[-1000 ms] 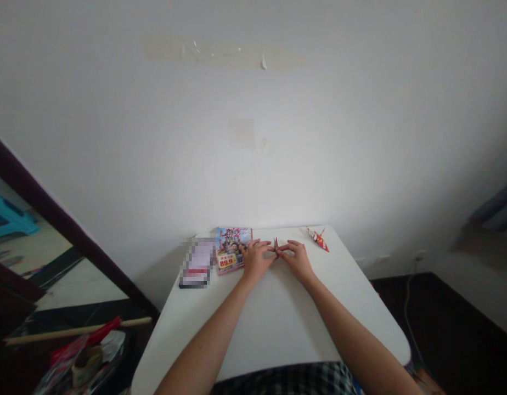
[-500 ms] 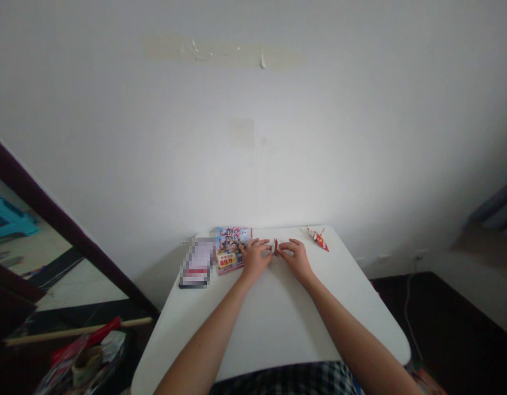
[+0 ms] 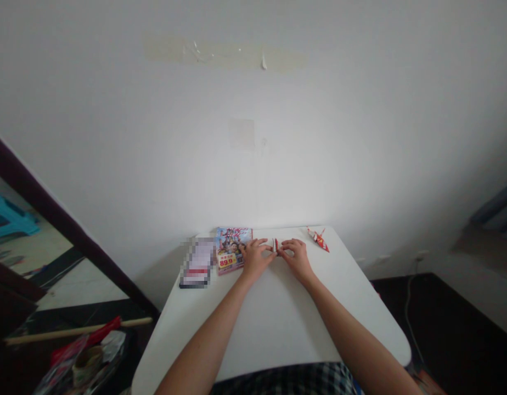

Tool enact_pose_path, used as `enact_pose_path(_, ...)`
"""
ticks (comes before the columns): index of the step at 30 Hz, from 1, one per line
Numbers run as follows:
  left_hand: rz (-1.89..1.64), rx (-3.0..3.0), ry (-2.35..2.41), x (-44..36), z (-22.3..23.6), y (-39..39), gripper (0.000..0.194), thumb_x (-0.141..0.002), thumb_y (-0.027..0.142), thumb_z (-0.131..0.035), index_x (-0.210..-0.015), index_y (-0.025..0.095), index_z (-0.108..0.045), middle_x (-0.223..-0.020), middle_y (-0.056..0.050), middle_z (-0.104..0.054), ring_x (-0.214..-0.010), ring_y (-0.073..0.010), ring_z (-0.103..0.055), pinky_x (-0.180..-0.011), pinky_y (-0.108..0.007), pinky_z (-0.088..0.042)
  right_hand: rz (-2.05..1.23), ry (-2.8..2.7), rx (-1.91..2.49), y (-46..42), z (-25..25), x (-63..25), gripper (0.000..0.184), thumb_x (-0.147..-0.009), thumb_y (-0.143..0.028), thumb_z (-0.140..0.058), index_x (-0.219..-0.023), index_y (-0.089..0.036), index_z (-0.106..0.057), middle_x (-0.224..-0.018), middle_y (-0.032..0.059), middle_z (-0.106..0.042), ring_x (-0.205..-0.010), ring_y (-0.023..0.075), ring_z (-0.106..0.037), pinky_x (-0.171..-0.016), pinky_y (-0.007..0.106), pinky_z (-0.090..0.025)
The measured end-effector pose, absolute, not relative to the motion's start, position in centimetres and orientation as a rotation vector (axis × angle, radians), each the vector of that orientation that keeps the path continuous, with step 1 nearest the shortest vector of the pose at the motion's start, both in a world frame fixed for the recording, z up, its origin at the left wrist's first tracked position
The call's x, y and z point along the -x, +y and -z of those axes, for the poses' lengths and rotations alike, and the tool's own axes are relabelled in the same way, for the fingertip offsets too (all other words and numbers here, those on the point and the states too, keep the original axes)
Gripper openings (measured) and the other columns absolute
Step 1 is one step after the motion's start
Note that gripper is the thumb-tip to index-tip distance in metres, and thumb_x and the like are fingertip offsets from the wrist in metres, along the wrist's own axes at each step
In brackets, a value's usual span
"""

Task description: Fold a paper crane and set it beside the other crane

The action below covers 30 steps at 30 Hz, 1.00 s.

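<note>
Between my fingertips, over the far part of the white table, is a small piece of folded red and white paper. My left hand pinches its left side with thumb and fingers. From the right, my right hand pinches the other side. The fingers hide part of the paper, and its exact folds are too small to make out. A red and white paper crane lies to the right of my right hand. Just left of my left hand is a colourful printed leaflet.
A phone with a blurred-out screen lies at the table's left edge. The wall rises directly behind the table. On the floor at left are a wooden stick and a bag of odds and ends, beside a dark-framed mirror.
Both hands stay in nearly the same place. The fingers have shifted slightly on the folded paper, which stands a little straighter. The crane and leaflet have not moved.
</note>
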State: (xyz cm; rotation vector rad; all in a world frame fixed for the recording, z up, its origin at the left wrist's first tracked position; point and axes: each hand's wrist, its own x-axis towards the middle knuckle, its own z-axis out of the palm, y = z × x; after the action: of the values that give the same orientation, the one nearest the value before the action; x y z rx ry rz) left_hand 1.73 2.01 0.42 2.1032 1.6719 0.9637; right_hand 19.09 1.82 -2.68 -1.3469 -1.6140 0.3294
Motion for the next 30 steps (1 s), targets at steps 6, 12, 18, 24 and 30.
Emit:
enact_pose_path(6,-1.046,-2.087,1.682,-1.72,-0.14,2.17,0.005,-0.081,0.031,-0.075,-0.084,0.028,-0.078,-0.127,-0.003,-0.070,-0.129,-0.0277,-0.053,-0.119,-0.064,-0.020,-0.321,-1.658,1.335,1.62,2.48,-19.07,0.016,-0.084,-0.040,-0.068,-0.081,-0.027,-0.076,-0.107,0.0073,-0.074,-0.116,0.0270,-0.056,-0.104,0.045,-0.037)
enact_pose_path(12,-1.023,-2.096,1.667,-1.48,-0.42,2.30,0.003,-0.079,0.028,-0.077,-0.081,0.027,-0.078,-0.130,-0.004,-0.069,-0.129,-0.0296,-0.054,-0.116,-0.066,-0.025,-0.300,-1.687,1.329,1.67,2.67,-18.98,0.013,-0.086,-0.036,-0.067,-0.082,-0.027,-0.076,-0.106,0.0066,-0.073,-0.115,0.0262,-0.055,-0.104,0.046,-0.036)
enact_pose_path(18,-1.016,-2.108,1.673,-1.11,-0.33,2.77,0.004,-0.075,0.023,-0.079,-0.078,0.026,-0.077,-0.132,-0.006,-0.067,-0.132,-0.0312,-0.053,-0.115,-0.068,-0.026,-0.310,-1.689,1.358,1.57,2.96,-18.44,0.011,-0.086,-0.034,-0.068,-0.082,-0.029,-0.076,-0.112,0.0061,-0.071,-0.121,0.0286,-0.049,-0.105,0.048,-0.034)
enact_pose_path(24,-1.014,-2.105,1.733,-1.41,-0.41,2.43,0.004,-0.077,0.029,-0.079,-0.080,0.028,-0.078,-0.132,-0.004,-0.067,-0.129,-0.0312,-0.053,-0.116,-0.067,-0.024,-0.319,-1.672,1.356,1.73,3.16,-18.67,0.013,-0.087,-0.036,-0.066,-0.083,-0.027,-0.075,-0.112,0.0070,-0.071,-0.121,0.0281,-0.050,-0.105,0.047,-0.035)
enact_pose_path(30,-0.998,-2.086,1.733,-1.38,-0.45,2.20,0.014,-0.075,0.039,-0.081,-0.086,0.031,-0.080,-0.133,-0.003,-0.065,-0.130,-0.0299,-0.051,-0.119,-0.058,-0.023,-0.312,-1.627,1.320,2.01,3.38,-18.91,0.017,-0.088,-0.038,-0.065,-0.084,-0.025,-0.074,-0.109,0.0082,-0.071,-0.117,0.0271,-0.053,-0.105,0.045,-0.036)
